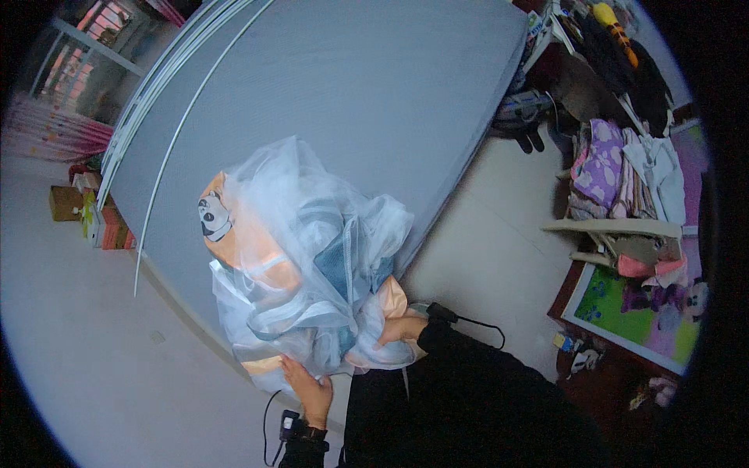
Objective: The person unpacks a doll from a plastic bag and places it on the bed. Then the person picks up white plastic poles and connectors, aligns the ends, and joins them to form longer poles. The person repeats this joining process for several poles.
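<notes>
Beyond the left corner of the grey mattress (374,93), cardboard boxes (117,230) sit on the floor. Thin white poles (131,129) run along the left edge; a single pole (181,129) curves apart from them, its tip reaching past the near edge. The heap of white netting (300,234), with an orange panda-print panel (250,246), lies against the near edge, leaving open room toward the far edge. The left hand (310,394) rests on the netting at the near edge, fingers straight and close together, not gripping. The right hand (402,329) reaches into the netting by the near right corner; its fingertips are hidden, so I cannot tell whether they clamp the cloth. Past the right edge, bare floor (480,222) separates the mattress from a chair (616,227) stacked with folded clothes (605,168).
</notes>
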A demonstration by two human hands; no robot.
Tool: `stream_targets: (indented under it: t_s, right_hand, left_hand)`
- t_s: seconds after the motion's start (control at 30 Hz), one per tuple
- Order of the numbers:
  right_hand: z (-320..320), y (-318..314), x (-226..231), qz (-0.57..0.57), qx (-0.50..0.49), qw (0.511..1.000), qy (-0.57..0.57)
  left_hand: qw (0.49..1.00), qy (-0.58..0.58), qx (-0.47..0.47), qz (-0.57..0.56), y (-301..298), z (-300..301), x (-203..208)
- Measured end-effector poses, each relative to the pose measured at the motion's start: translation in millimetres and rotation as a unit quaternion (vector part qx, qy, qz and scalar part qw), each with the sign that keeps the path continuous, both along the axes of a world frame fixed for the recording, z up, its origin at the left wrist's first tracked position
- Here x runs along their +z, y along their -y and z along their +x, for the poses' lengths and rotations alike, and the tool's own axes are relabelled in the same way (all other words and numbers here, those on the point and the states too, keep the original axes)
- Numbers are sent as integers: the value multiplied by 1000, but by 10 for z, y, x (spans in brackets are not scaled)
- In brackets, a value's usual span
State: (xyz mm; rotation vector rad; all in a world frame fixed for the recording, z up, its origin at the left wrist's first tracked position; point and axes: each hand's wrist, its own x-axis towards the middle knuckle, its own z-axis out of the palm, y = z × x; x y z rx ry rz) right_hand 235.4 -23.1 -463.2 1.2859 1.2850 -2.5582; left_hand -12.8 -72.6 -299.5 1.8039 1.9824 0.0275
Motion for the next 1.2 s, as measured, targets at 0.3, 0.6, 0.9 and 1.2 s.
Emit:
stream_targets:
  t_s: [0.3, 0.6, 0.9, 1.2]
  right_hand:
    - [-704, -308, 2300, -458, -466, 667, -358]
    - [-96, -684, 2339, 380, -339, 857, -80]
    - [-278, -198, 2175, 229, -274, 933, 28]
    - [-76, -1315, 3807, 189, -154, 943, -228]
  left_hand:
    - [976, 136, -111, -129, 70, 793, 475]
    - [621, 709, 308, -130, -945, 243, 1165]
    - [525, 770, 266, -246, -979, 425, 2038]
    - [729, 639, 233, -80, -1256, -793, 2025]
